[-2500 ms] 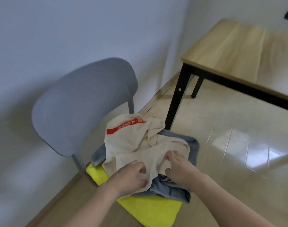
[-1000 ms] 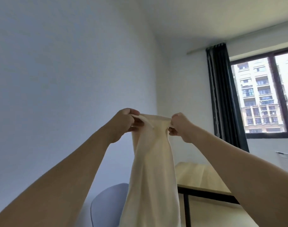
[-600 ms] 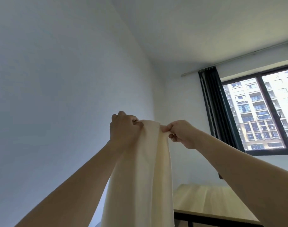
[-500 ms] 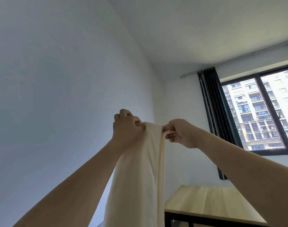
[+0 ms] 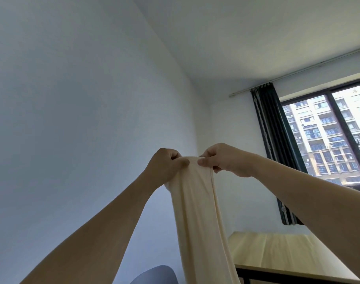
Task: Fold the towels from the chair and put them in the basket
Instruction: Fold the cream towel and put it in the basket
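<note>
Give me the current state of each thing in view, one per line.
cream towel: held up by its top edge, hanging straight down, bunched narrow, not yet folded.
left hand: pinches the towel's top edge.
right hand: pinches the top edge beside it.
curtain: drawn aside, window uncovered.
chair: only its backrest top shows.

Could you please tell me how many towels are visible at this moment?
1: the cream towel hangs from both hands, left hand and right hand, pinched at its top edge. Others may lie out of view below.
</note>
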{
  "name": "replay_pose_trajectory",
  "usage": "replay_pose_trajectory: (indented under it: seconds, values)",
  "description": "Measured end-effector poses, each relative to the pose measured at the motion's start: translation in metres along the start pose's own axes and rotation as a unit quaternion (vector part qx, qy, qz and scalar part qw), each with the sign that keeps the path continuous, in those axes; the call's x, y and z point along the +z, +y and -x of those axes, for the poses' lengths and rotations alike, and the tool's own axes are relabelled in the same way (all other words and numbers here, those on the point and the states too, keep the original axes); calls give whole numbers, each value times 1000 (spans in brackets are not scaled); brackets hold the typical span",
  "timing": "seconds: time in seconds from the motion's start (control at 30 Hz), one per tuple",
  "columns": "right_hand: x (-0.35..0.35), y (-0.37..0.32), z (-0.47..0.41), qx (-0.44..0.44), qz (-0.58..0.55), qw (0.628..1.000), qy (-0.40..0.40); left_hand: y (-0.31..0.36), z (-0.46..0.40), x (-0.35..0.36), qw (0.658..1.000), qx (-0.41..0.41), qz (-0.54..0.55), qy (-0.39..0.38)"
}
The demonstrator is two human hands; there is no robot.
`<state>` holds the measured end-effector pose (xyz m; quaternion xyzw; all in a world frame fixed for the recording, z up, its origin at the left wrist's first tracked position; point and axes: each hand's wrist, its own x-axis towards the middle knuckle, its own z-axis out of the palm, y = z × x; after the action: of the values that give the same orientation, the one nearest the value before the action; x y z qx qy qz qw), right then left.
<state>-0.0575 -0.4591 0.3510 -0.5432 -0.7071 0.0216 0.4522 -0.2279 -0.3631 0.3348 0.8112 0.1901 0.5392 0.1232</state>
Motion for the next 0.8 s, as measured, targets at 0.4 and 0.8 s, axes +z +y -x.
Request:
replay_pose_trajectory:
  seconds: [0.4,0.8]
  values:
    - [-6,16,19,10,149,989,-5,-10,47,-4,901,111,-416,-41]
    - [-15,9,23,-19,161,987,14,15,10,-2,881,123,-450,83]
